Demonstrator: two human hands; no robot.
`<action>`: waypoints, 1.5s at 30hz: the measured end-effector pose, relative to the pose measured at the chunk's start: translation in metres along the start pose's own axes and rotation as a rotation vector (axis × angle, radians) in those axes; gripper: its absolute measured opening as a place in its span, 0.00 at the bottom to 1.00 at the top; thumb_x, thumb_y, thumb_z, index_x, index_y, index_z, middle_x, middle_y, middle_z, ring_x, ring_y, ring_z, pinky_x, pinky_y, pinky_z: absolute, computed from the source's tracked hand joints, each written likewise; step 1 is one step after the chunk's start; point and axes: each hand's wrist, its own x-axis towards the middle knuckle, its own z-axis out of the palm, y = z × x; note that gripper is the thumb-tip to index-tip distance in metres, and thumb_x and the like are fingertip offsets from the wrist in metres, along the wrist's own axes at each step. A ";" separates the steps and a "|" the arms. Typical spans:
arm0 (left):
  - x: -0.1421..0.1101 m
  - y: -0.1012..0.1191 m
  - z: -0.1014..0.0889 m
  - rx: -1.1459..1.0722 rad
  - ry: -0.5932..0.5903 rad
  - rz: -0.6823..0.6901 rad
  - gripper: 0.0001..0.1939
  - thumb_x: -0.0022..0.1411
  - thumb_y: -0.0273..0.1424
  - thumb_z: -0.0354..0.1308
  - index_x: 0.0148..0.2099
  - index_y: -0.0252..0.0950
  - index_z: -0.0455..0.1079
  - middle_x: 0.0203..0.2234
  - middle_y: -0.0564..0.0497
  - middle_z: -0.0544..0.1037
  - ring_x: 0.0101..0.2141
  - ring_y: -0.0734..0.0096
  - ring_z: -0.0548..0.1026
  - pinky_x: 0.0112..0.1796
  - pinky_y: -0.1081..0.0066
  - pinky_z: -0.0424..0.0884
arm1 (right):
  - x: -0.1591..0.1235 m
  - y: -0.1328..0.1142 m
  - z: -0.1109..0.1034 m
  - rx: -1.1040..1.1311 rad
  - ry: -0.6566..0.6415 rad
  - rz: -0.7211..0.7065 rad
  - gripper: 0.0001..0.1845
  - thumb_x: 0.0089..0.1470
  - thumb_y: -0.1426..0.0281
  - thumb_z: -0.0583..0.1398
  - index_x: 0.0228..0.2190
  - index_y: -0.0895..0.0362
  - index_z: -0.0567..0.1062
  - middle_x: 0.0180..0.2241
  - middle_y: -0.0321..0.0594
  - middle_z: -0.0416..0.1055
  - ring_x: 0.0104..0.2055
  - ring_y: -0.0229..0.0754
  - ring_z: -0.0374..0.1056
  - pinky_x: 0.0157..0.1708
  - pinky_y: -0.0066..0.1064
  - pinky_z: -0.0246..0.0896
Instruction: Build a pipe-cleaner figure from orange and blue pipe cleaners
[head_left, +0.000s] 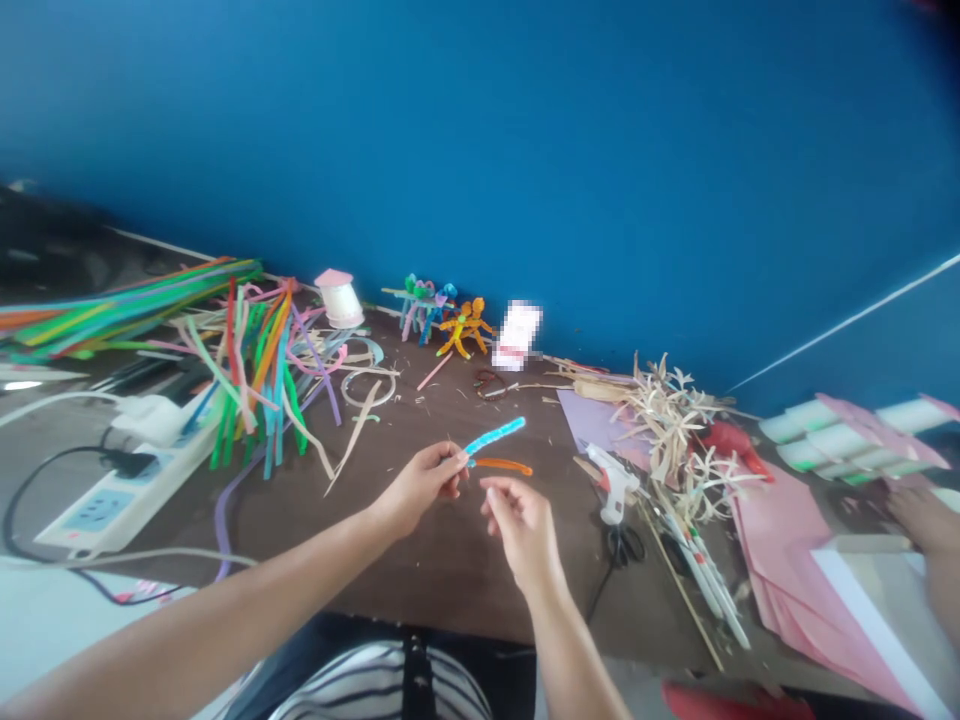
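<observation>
Okay, out over the middle of the counter [420,575], the left hand [420,487] is clenched in a tight pinch on the ends of a short blue pipe cleaner [493,436] and an orange pipe cleaner [504,466], the blue one angling up and away, the orange lying flatter just below it. The right hand [523,530] is held close by, fingers loosely curled with nothing visibly in them, its fingertips [491,488] just beside the orange piece and not clearly touching it. Taking the white glue gun [613,482] as our marker, both hands are working just to its left, a pair of black-handled scissors [624,546] sits just below it, and a heap of dried straw strips [670,425] rises right behind it. Well left of the glue gun, a white power strip [124,490] lies beside a spread of long colored strips [255,380]. Off to its right are pink paper sheets [787,560], with a co-worker's hand [919,515] at the far edge.
</observation>
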 end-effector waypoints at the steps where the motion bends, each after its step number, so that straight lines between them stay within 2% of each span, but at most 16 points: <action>1: -0.001 -0.001 0.001 0.064 0.007 0.062 0.13 0.55 0.39 0.50 0.29 0.33 0.62 0.21 0.55 0.64 0.23 0.78 0.62 0.27 0.77 0.62 | 0.003 0.004 0.004 0.109 -0.013 0.091 0.13 0.48 0.63 0.57 0.31 0.60 0.73 0.19 0.35 0.66 0.15 0.31 0.57 0.15 0.23 0.51; 4: -0.007 -0.004 0.002 0.315 0.012 0.267 0.12 0.57 0.37 0.49 0.30 0.33 0.64 0.21 0.55 0.65 0.25 0.77 0.62 0.27 0.77 0.60 | 0.011 0.013 0.012 0.372 -0.014 0.233 0.13 0.42 0.63 0.60 0.25 0.61 0.73 0.17 0.33 0.65 0.13 0.28 0.53 0.12 0.21 0.43; 8: -0.015 -0.005 -0.002 0.553 -0.044 0.419 0.09 0.59 0.34 0.48 0.33 0.34 0.64 0.25 0.53 0.68 0.27 0.74 0.66 0.30 0.75 0.61 | 0.013 0.014 0.013 0.527 0.021 0.283 0.10 0.35 0.65 0.63 0.18 0.59 0.71 0.15 0.33 0.65 0.13 0.29 0.53 0.12 0.22 0.42; 15: -0.021 -0.009 -0.007 0.734 -0.085 0.694 0.05 0.57 0.28 0.49 0.37 0.34 0.64 0.30 0.48 0.70 0.33 0.70 0.67 0.36 0.72 0.63 | 0.010 0.017 0.012 0.504 -0.001 0.317 0.10 0.34 0.67 0.64 0.14 0.58 0.68 0.13 0.33 0.65 0.12 0.30 0.52 0.11 0.23 0.39; 20: -0.022 -0.013 -0.009 0.762 -0.131 0.738 0.06 0.57 0.27 0.49 0.37 0.34 0.66 0.30 0.46 0.71 0.33 0.69 0.68 0.36 0.71 0.63 | 0.009 0.017 0.012 0.492 -0.002 0.317 0.10 0.33 0.68 0.63 0.14 0.59 0.66 0.13 0.32 0.64 0.12 0.28 0.51 0.12 0.22 0.39; 23: -0.023 -0.014 -0.008 0.687 -0.096 0.653 0.06 0.56 0.28 0.51 0.35 0.34 0.67 0.29 0.47 0.71 0.32 0.70 0.68 0.35 0.72 0.62 | 0.007 0.016 0.015 0.469 0.033 0.275 0.08 0.34 0.69 0.63 0.17 0.59 0.68 0.13 0.30 0.62 0.14 0.29 0.52 0.13 0.22 0.41; 26: -0.024 -0.016 -0.001 0.484 -0.028 0.414 0.07 0.55 0.32 0.53 0.31 0.34 0.68 0.23 0.50 0.71 0.26 0.73 0.67 0.30 0.75 0.62 | 0.007 0.016 0.018 0.424 0.047 0.211 0.07 0.37 0.69 0.62 0.18 0.59 0.69 0.12 0.29 0.59 0.15 0.29 0.51 0.14 0.22 0.43; 31: -0.025 -0.018 0.011 -0.273 -0.025 -0.114 0.10 0.53 0.34 0.56 0.27 0.32 0.65 0.21 0.53 0.69 0.22 0.78 0.67 0.25 0.77 0.65 | 0.007 0.015 0.019 0.353 -0.028 0.081 0.11 0.46 0.65 0.58 0.20 0.60 0.69 0.15 0.31 0.60 0.16 0.29 0.51 0.16 0.23 0.45; 34: -0.024 -0.018 0.015 -0.551 -0.008 -0.307 0.06 0.51 0.30 0.58 0.29 0.31 0.66 0.21 0.54 0.68 0.20 0.80 0.66 0.23 0.77 0.68 | 0.008 0.016 0.020 0.330 -0.039 0.041 0.11 0.46 0.65 0.58 0.21 0.60 0.68 0.16 0.32 0.62 0.17 0.30 0.53 0.16 0.23 0.46; 39: -0.025 -0.016 0.014 -0.719 0.019 -0.440 0.03 0.52 0.26 0.57 0.29 0.30 0.67 0.20 0.54 0.68 0.18 0.82 0.66 0.21 0.78 0.69 | 0.010 0.019 0.020 0.347 -0.062 0.039 0.11 0.47 0.63 0.58 0.24 0.59 0.69 0.18 0.33 0.64 0.17 0.31 0.58 0.16 0.22 0.49; 42: -0.025 -0.016 0.010 -0.715 0.008 -0.425 0.04 0.52 0.26 0.57 0.29 0.29 0.67 0.20 0.54 0.68 0.18 0.82 0.67 0.20 0.79 0.70 | 0.011 0.019 0.018 0.374 -0.090 0.058 0.11 0.45 0.63 0.60 0.27 0.59 0.70 0.19 0.33 0.66 0.17 0.30 0.57 0.15 0.22 0.48; 45: -0.025 -0.019 0.008 -0.670 -0.008 -0.350 0.04 0.52 0.27 0.58 0.30 0.30 0.68 0.21 0.53 0.70 0.20 0.81 0.68 0.21 0.78 0.71 | 0.012 0.018 0.016 0.373 -0.091 0.070 0.11 0.43 0.64 0.61 0.28 0.60 0.71 0.20 0.33 0.66 0.15 0.29 0.54 0.13 0.21 0.46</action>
